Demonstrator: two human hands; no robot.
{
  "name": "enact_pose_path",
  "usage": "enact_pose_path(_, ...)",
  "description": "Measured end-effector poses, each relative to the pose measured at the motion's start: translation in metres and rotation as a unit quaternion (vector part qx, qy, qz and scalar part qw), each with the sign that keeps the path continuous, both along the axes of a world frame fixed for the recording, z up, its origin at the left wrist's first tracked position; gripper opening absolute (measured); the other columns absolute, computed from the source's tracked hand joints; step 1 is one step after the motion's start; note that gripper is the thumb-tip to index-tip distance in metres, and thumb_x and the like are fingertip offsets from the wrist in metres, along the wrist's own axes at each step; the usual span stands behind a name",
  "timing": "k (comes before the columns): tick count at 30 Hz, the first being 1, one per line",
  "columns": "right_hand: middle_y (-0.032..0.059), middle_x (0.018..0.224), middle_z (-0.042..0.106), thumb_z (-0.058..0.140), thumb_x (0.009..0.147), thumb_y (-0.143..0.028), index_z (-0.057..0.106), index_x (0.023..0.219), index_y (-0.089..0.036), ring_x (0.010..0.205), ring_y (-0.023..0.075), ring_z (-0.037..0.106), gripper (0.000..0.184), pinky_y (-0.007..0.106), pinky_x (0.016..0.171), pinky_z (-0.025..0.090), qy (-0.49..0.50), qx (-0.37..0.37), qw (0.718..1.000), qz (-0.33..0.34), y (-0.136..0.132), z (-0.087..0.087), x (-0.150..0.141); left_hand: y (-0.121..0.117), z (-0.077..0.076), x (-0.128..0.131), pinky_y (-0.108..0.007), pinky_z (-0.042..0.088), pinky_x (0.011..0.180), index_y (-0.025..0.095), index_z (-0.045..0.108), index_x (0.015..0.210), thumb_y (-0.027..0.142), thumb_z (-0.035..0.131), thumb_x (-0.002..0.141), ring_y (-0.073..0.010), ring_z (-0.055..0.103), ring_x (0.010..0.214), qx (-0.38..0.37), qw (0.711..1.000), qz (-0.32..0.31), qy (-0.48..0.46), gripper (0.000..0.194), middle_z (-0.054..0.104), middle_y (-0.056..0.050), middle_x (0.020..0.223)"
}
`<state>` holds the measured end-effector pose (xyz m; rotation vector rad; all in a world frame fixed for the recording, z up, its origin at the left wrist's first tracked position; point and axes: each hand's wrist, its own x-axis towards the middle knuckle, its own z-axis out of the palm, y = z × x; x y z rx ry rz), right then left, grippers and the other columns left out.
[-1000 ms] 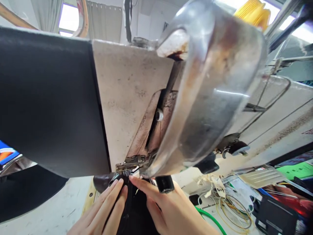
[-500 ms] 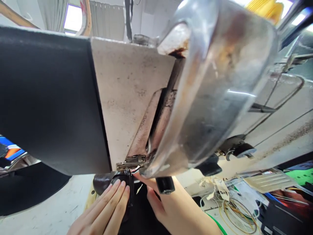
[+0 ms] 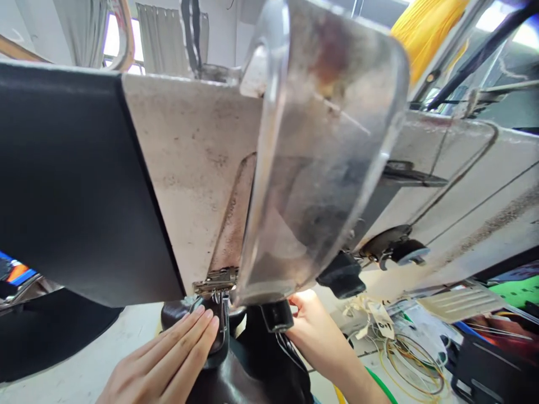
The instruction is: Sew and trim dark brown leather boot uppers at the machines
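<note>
From where I steer, I see the black piece (image 3: 236, 376) under the front end of the machine (image 3: 185, 168), its upper part just below the metal fitting (image 3: 217, 280), its lower part spreading towards me in glossy folds. My left hand (image 3: 164, 359) lies flat on it, fingers straight and together, tips near the fitting; it presses and grips nothing, and I cannot see the thumb. My right hand (image 3: 320, 331) is on the other side, fingers bent beside the piece and partly behind the black knob (image 3: 277, 315); I can't tell how far it is open or whether it pinches the edge.

The sheen and rounded folds make me judge the piece supple, leather-like and fairly light, with enough body to hold a curve. It should bend easily but may crease if pushed, and its smooth face could slide under dry fingertips. I judge flat finger pads best on the left, with a light pinch at the right edge, clear of the fitting. The clear guard (image 3: 328, 140) limits room from above.
</note>
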<state>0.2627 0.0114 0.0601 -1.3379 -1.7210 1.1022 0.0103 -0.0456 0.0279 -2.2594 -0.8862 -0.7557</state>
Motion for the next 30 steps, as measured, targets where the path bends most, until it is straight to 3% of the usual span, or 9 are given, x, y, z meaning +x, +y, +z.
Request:
enact_pose_path(5,0.0068,0.092,0.077,0.059,0.086,-0.026,0.077,0.077,-0.017,0.091,0.0246,0.071,0.022,0.035,0.083,0.056,0.03,-0.001,0.999,0.023,-0.003,-0.027,0.014,0.01,0.003,-0.003,-0.018,0.036,0.115,0.017,0.058,0.131,0.015,0.035,0.098,-0.0108,0.061,0.126,-0.043,0.999,0.017,0.011,0.041,0.069,0.002,0.131)
enact_pose_path(8,0.0081,0.099,0.078,0.057,0.09,-0.026,0.079,0.085,-0.017,0.099,0.0263,0.072,0.024,0.037,0.089,0.056,0.041,0.004,0.998,0.04,-0.009,-0.036,0.027,0.012,0.004,-0.003,-0.02,0.04,0.114,0.016,0.06,0.129,0.015,0.035,0.099,-0.013,0.062,0.125,-0.037,0.999,0.002,-0.004,0.039,0.071,0.0,0.128)
enact_pose_path(11,0.0046,0.107,0.076,0.06,0.093,-0.025,0.076,0.105,-0.023,0.103,0.0229,0.071,0.02,0.033,0.093,0.056,-0.012,0.136,0.99,0.046,-0.016,-0.023,0.024,0.014,0.003,0.0,-0.025,0.038,0.115,0.015,0.064,0.12,0.016,0.03,0.104,-0.0157,0.064,0.118,-0.011,0.999,-0.021,-0.043,0.038,0.074,-0.004,0.118)
enact_pose_path(14,0.0024,0.112,0.074,0.065,0.089,-0.015,0.069,0.115,-0.024,0.098,0.0191,0.07,0.028,0.027,0.091,0.055,-0.119,0.356,0.919,0.123,-0.021,-0.002,0.0,0.017,0.002,0.002,-0.026,0.042,0.108,0.015,0.067,0.114,0.016,0.03,0.106,-0.0164,0.065,0.108,0.004,0.996,-0.051,-0.068,0.038,0.075,-0.004,0.11)
enact_pose_path(18,0.0036,0.09,0.075,0.051,0.095,-0.006,0.069,0.098,-0.016,0.082,0.019,0.07,0.021,0.028,0.077,0.057,-0.219,0.515,0.817,0.137,-0.023,0.004,-0.032,0.016,-0.001,-0.007,-0.023,0.048,0.094,0.012,0.064,0.122,0.02,0.034,0.105,-0.0159,0.063,0.11,-0.028,0.997,-0.062,-0.047,0.035,0.074,-0.006,0.115)
enact_pose_path(21,0.0049,0.088,0.077,0.039,0.103,-0.011,0.07,0.097,-0.013,0.08,0.0178,0.071,0.031,0.028,0.075,0.057,-0.187,0.584,0.784,0.098,-0.024,-0.005,-0.037,0.01,-0.009,-0.018,-0.024,0.041,0.108,0.015,0.058,0.133,0.021,0.034,0.104,-0.0148,0.055,0.127,-0.041,0.998,-0.044,-0.021,0.038,0.071,-0.003,0.128)
enact_pose_path(24,0.0051,0.089,0.078,0.036,0.104,-0.011,0.071,0.096,-0.012,0.074,0.0159,0.071,0.036,0.028,0.07,0.056,-0.186,0.61,0.768,0.055,-0.025,-0.012,-0.035,0.007,-0.015,-0.024,-0.024,0.032,0.117,0.017,0.041,0.151,0.016,0.033,0.102,-0.012,0.044,0.14,-0.067,0.996,-0.054,-0.011,0.049,0.064,0.0,0.139)
enact_pose_path(27,0.0046,0.083,0.078,0.034,0.103,-0.008,0.072,0.089,-0.012,0.068,0.015,0.071,0.041,0.028,0.063,0.053,-0.185,0.632,0.752,0.021,-0.025,-0.013,-0.037,0.009,-0.014,-0.025,-0.021,0.028,0.12,0.018,0.025,0.158,0.014,0.029,0.103,-0.0081,0.037,0.145,-0.074,0.996,-0.052,-0.004,0.055,0.062,0.002,0.141)
enact_pose_path(30,0.004,0.082,0.078,0.034,0.103,-0.007,0.073,0.088,-0.012,0.067,0.014,0.071,0.042,0.028,0.06,0.051,-0.191,0.64,0.744,0.022,-0.024,-0.012,-0.038,0.012,-0.008,-0.023,-0.02,0.026,0.121,0.018,0.023,0.158,0.013,0.027,0.105,-0.0072,0.036,0.146,-0.062,0.997,-0.053,0.0,0.054,0.064,0.002,0.139)
